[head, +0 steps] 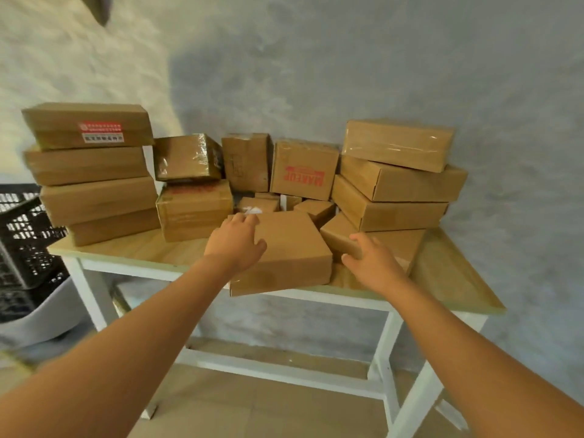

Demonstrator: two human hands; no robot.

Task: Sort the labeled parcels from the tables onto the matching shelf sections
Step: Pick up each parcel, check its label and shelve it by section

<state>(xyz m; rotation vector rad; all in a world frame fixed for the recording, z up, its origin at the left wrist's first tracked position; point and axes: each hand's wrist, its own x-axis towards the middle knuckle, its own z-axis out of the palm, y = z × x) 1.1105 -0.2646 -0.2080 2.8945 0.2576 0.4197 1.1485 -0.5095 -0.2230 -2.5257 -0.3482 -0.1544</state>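
A flat brown parcel (294, 248) lies at the front edge of the wooden table (448, 273), overhanging it a little. My left hand (237, 245) rests flat on the parcel's top left, fingers spread. My right hand (373, 260) hovers just right of the parcel, fingers apart, in front of a low box (401, 245). Neither hand grips anything. Behind stand many cardboard parcels: a tall stack at the left (91, 172), a box with a red "MAKEUP" print (303, 172) in the middle, and a stack at the right (398, 181).
A grey wall rises right behind the table. A black mesh crate (25, 245) sits on a white base at the left, close to the table's corner. The table has white legs and a lower crossbar (278, 368) over a tiled floor.
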